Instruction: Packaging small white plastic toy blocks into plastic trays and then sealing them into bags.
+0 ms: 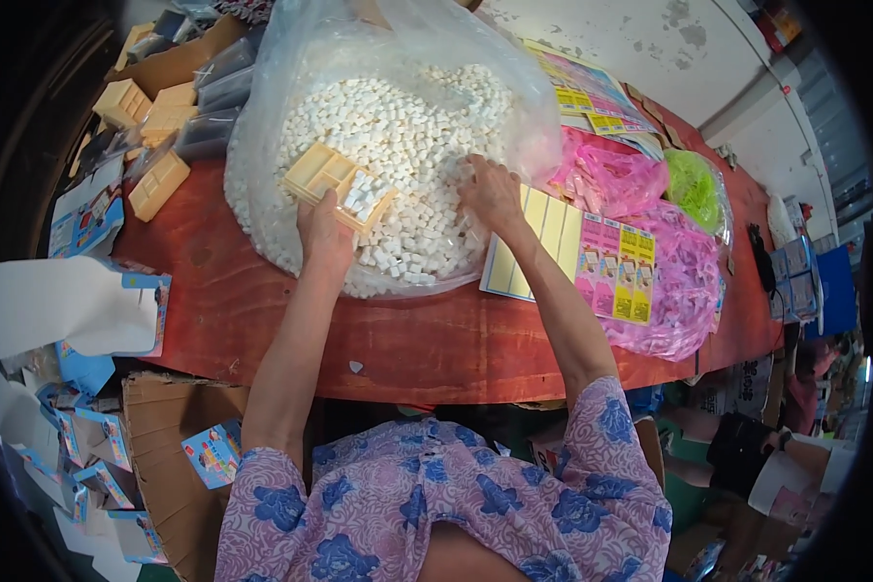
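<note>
- A large clear plastic bag (262,116) on the red counter (262,320) brims with small white cubes (398,126).
- The left hand (325,238) grips one tan compartmented plastic tray (338,187), partly filled with cubes.
- The right hand (490,192), fingers curled, digs into the pile.
- Two pink bags (679,281) and one green bag (694,184) lie to the right.

Person wears a short-sleeved top, pale pink-lilac ground, printed all over with large blue flowers and finer purple sprigs. Fabric looks thin and loose, with soft folds across the chest. Left sleeve (262,504) ends above the elbow in a plain hem; right sleeve (616,436) likewise, cut wide round the upper arm. Both forearms are bare from sleeve to wrist. Left hand (325,233) and right hand (490,194) are ungloved; no watch, ring or bracelet can be made out.
</note>
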`<state>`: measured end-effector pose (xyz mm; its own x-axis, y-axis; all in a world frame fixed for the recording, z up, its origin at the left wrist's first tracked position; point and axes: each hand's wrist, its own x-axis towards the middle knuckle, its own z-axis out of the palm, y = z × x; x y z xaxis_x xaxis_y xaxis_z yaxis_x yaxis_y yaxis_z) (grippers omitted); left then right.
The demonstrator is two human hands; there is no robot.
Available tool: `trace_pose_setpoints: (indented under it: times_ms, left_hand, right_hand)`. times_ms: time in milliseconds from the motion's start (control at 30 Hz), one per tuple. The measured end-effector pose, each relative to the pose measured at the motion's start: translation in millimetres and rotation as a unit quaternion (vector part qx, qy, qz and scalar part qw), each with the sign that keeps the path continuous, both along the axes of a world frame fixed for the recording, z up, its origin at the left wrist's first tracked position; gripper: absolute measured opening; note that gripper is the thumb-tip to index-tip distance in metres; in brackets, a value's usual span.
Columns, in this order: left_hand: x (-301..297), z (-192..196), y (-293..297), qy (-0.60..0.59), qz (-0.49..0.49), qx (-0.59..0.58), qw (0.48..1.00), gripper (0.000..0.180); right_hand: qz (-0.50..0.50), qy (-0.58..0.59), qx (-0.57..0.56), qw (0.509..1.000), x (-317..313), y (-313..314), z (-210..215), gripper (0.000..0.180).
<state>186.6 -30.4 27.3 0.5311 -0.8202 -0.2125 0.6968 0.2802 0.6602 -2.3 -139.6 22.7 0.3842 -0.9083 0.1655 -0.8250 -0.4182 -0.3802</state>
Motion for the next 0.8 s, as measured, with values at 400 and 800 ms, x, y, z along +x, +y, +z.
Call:
trace_pose_setpoints:
  times_ms: [400,800]
  left_hand:
    - [3.6,1.9,2.1,-0.037,-0.037,0.021,0.998,0.037]
    - [-2.6,-4.9,4.0,-0.036,-0.038,0.023,0.998,0.037]
  right_hand:
    - [0.156,-0.079,-0.095,0.980,-50.9,70.9,36.2,0.029]
    - [-0.016,0.209,0.016,0.978,-181.5,-11.7,8.2,0.066]
